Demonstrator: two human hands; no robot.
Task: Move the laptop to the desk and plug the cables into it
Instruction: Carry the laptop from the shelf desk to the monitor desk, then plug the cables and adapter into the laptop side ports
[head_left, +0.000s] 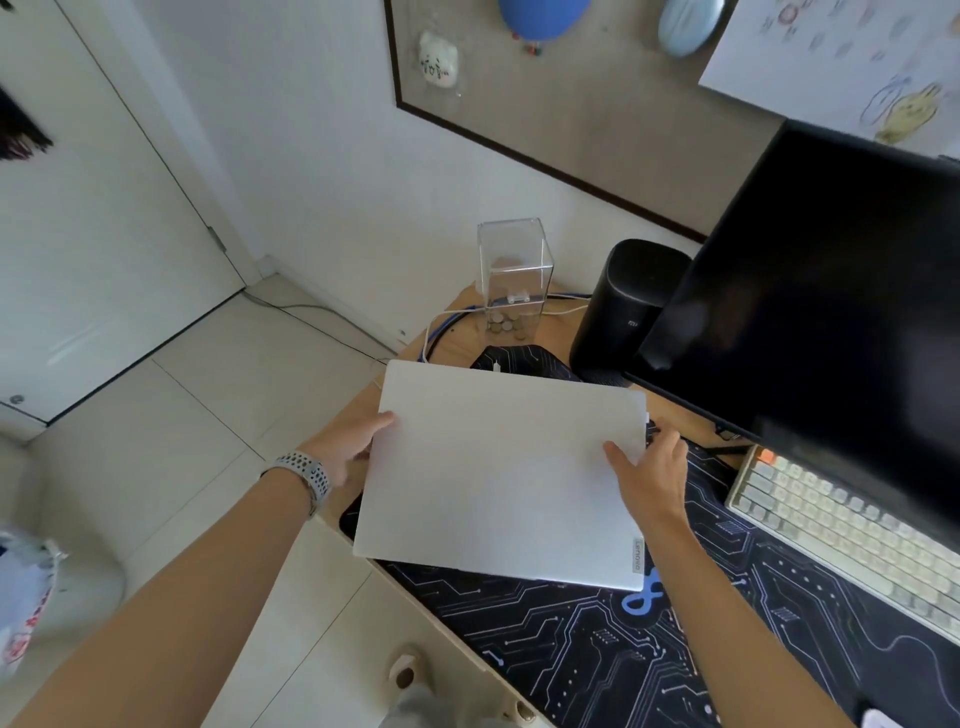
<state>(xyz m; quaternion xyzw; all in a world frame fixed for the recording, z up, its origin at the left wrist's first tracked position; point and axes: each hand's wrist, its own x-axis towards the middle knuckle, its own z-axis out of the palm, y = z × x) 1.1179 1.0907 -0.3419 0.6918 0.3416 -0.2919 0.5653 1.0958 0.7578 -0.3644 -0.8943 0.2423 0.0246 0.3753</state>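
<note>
A closed silver laptop (498, 473) lies over the left end of the wooden desk (465, 306), on or just above a black circuit-print desk mat (597, 639). My left hand (348, 447) grips its left edge, thumb on the lid. My right hand (649, 467) grips its right edge, thumb on top and fingers curled round the side. White and blue cables (441, 325) run along the desk's far left corner behind the laptop; their plug ends are hidden.
A black monitor (810, 291) stands at the right with a pale keyboard (841, 525) below it. A black speaker (623, 312) and a clear box holding coins (511, 280) stand at the back. Tiled floor lies to the left of the desk.
</note>
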